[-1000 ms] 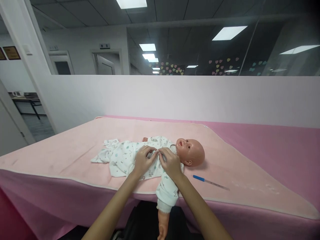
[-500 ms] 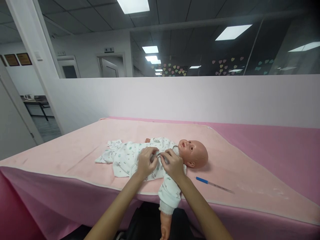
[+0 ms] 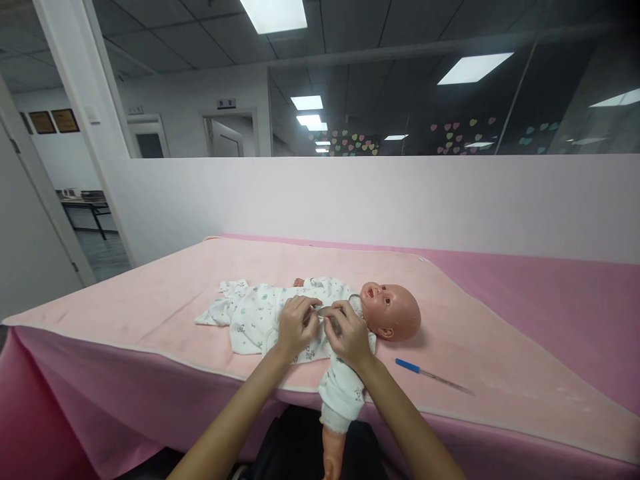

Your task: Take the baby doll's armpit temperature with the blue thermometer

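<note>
A baby doll (image 3: 391, 312) lies on its back on the table, its head to the right. It wears a white printed baby outfit (image 3: 255, 317), and one sleeved arm hangs over the near edge toward me. Over the doll's chest, my left hand (image 3: 299, 325) is closed, its fingertips pinching the front edge of the outfit. Close beside it, my right hand (image 3: 349, 333) pinches the same grey-trimmed edge near the neckline. The fingers partly cover the cloth between them, so any fastener there is hidden.
A thin rod with a blue end (image 3: 407, 365), resembling a thermometer, lies right of my right forearm. The peach cloth (image 3: 165, 293) covers the table over a pink cover (image 3: 575, 307). Behind stands a white half wall (image 3: 350, 200) with glass above.
The view has shifted slightly, so everything sits a little lower and further right. My fingers have moved slightly at the outfit's edge; the doll stays in place.
</note>
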Demonstrator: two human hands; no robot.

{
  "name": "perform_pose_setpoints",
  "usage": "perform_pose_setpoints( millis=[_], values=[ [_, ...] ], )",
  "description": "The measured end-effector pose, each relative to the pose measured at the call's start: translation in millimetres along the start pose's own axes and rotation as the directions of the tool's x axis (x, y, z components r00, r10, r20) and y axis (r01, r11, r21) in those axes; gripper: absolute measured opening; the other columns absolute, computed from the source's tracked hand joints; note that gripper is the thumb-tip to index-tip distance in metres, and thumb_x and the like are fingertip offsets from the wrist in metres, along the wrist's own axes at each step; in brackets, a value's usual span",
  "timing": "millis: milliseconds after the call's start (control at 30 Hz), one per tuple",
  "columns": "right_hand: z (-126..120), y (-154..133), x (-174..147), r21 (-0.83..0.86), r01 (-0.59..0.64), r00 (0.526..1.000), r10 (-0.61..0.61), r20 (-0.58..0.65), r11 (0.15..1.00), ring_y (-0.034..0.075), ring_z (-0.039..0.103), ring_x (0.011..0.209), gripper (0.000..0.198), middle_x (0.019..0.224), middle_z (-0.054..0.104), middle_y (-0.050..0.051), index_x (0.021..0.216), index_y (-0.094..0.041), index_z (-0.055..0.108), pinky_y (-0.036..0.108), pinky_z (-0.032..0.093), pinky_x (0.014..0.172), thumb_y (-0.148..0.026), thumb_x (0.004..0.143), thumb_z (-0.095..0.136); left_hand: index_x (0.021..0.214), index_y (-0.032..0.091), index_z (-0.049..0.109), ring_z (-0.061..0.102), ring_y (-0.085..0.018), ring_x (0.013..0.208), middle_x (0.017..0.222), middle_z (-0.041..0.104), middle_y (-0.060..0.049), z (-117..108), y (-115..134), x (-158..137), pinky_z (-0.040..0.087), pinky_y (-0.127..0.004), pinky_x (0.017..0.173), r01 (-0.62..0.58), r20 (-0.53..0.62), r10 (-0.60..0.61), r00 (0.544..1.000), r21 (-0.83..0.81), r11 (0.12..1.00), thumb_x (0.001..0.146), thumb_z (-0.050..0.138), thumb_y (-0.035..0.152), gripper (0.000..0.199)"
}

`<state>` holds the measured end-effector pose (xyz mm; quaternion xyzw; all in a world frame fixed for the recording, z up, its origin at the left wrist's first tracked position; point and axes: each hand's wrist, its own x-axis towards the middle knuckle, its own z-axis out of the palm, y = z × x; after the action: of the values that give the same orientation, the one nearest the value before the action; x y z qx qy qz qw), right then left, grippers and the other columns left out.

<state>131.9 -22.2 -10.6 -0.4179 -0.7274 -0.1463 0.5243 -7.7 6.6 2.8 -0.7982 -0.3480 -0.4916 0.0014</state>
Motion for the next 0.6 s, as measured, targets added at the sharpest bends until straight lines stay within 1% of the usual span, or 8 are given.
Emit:
perform_pose_setpoints(
  millis=[100,233,400,600],
  values=[
    [0.5,-0.5,-0.2,0.063,-0.022,1.000,0.023,-0.003,0.998,0.009,0.050,0.059,0.013,0.081,0.055,0.004,0.079,-0.017,0.056,0.021,0.037,0.052,-0.019,0.082,0.043,0.087,0.020,0.057,0.051,-0.016,0.073,0.077,0.060,-0.002,-2.2,2.0,-0.6,0.037,-0.031,0.070,-0.064,0.015,0.064,0.998,-0.030,0.998,0.079,0.042,0.019,0.017],
    [1.9,-0.2,0.9,0.056,-0.046,0.999,0.047,-0.013,0.997,0.011,0.053,0.065,0.015,0.078,0.057,0.004,0.082,-0.018,0.055,0.021,0.039,0.056,-0.020,0.086,0.040,0.085,0.020,0.056,0.052,-0.017,0.076,0.081,0.060,-0.003,-2.0,3.0,-0.3,0.037,-0.033,0.070,-0.122,0.069,0.123,0.990,-0.019,0.992,0.079,0.044,0.023,0.014],
    [4.2,1.2,0.9,-0.006,-0.072,0.997,0.072,-0.019,0.997,0.011,0.055,0.067,0.018,0.076,0.060,0.003,0.082,-0.019,0.058,0.021,0.040,0.059,-0.022,0.088,0.041,0.079,0.019,0.054,0.051,-0.017,0.074,0.076,0.059,-0.003,1.2,3.0,0.8,0.037,-0.032,0.069,-0.126,0.079,0.121,0.990,0.056,0.990,0.077,0.044,0.021,0.010],
    [6.0,2.4,-0.4,-0.038,-0.078,0.997,0.077,-0.028,0.996,0.011,0.056,0.066,0.022,0.075,0.061,0.003,0.082,-0.019,0.062,0.022,0.040,0.057,-0.024,0.088,0.042,0.077,0.019,0.053,0.051,-0.016,0.075,0.076,0.059,-0.003,3.2,2.3,1.0,0.039,-0.030,0.069,-0.110,0.052,0.106,0.993,0.071,0.991,0.074,0.045,0.015,0.009]
  ],
)
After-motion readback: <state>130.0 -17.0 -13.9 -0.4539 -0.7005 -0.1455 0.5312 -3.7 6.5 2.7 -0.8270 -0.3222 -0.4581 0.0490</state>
